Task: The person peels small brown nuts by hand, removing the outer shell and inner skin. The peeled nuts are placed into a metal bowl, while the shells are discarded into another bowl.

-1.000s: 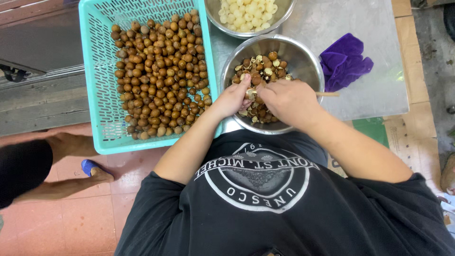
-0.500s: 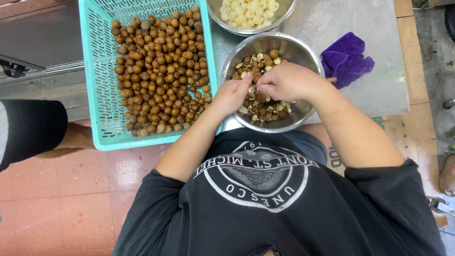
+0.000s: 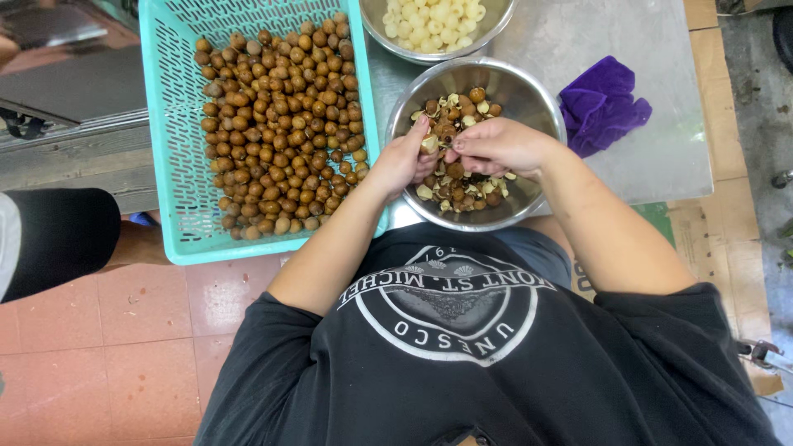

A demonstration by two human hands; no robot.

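Stainless steel bowl, the nearer of 2, sits on a grey metal tabletop directly ahead of the person and holds a loose heap of brown shells and pale scraps.

1. Left hand: over the bowl's left rim, fingers curled around 1 small round fruit, pale where its shell is broken. The fruit is pinched at the fingertips, above the heap and not resting on it.
2. Right hand: over the bowl's centre, fingertips drawn together and pointed left toward the fruit. Whether they grip a shell piece or only touch the fruit cannot be determined; the contact point is hidden between the 2 hands.
3. Key relation: the fruit lies just left of the right fingertips and at the tip of the left hand. The left hand is the nearer and carries it. The fruit is near-round, so no long axis is evident.

Surrounding items:
- Turquoise plastic basket, left of the bowl and touching or just beside it, filled with unpeeled brown fruit.
- Second steel bowl, farther away, holding peeled whitish fruit.
- Purple cloth, right of the near bowl, on the tabletop.
- Another person's dark-clad limb, at the far left over red floor tiles.
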